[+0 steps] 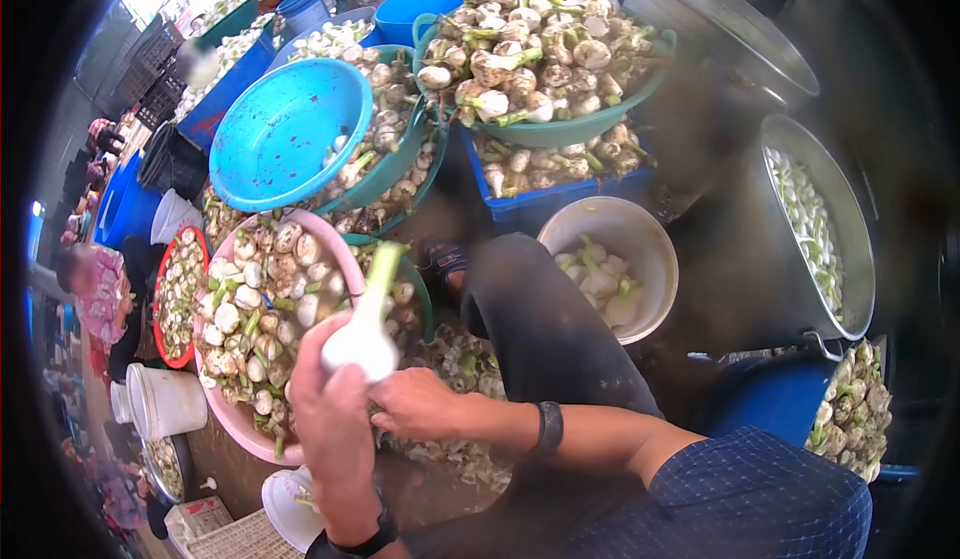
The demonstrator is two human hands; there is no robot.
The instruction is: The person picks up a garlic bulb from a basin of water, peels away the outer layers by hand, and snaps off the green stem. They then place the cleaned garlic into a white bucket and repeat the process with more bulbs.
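A white peeled garlic bulb (362,347) with a green stem pointing up is held in my left hand (335,419), whose fingers wrap round its lower left side. My right hand (418,404) is closed just right of and below the bulb, close to it; what it grips is too hidden to make out. Behind both hands stands a pink basin (345,249) heaped with unpeeled garlic bulbs (255,334). Garlic peelings (465,459) lie on the floor beneath my right forearm.
A white pot (668,289) with peeled bulbs stands beyond my knee. Green basin (590,131), blue basin (290,134) and a metal pot (862,259) surround the work area. White buckets (170,402) and a seated person (100,294) are at the left.
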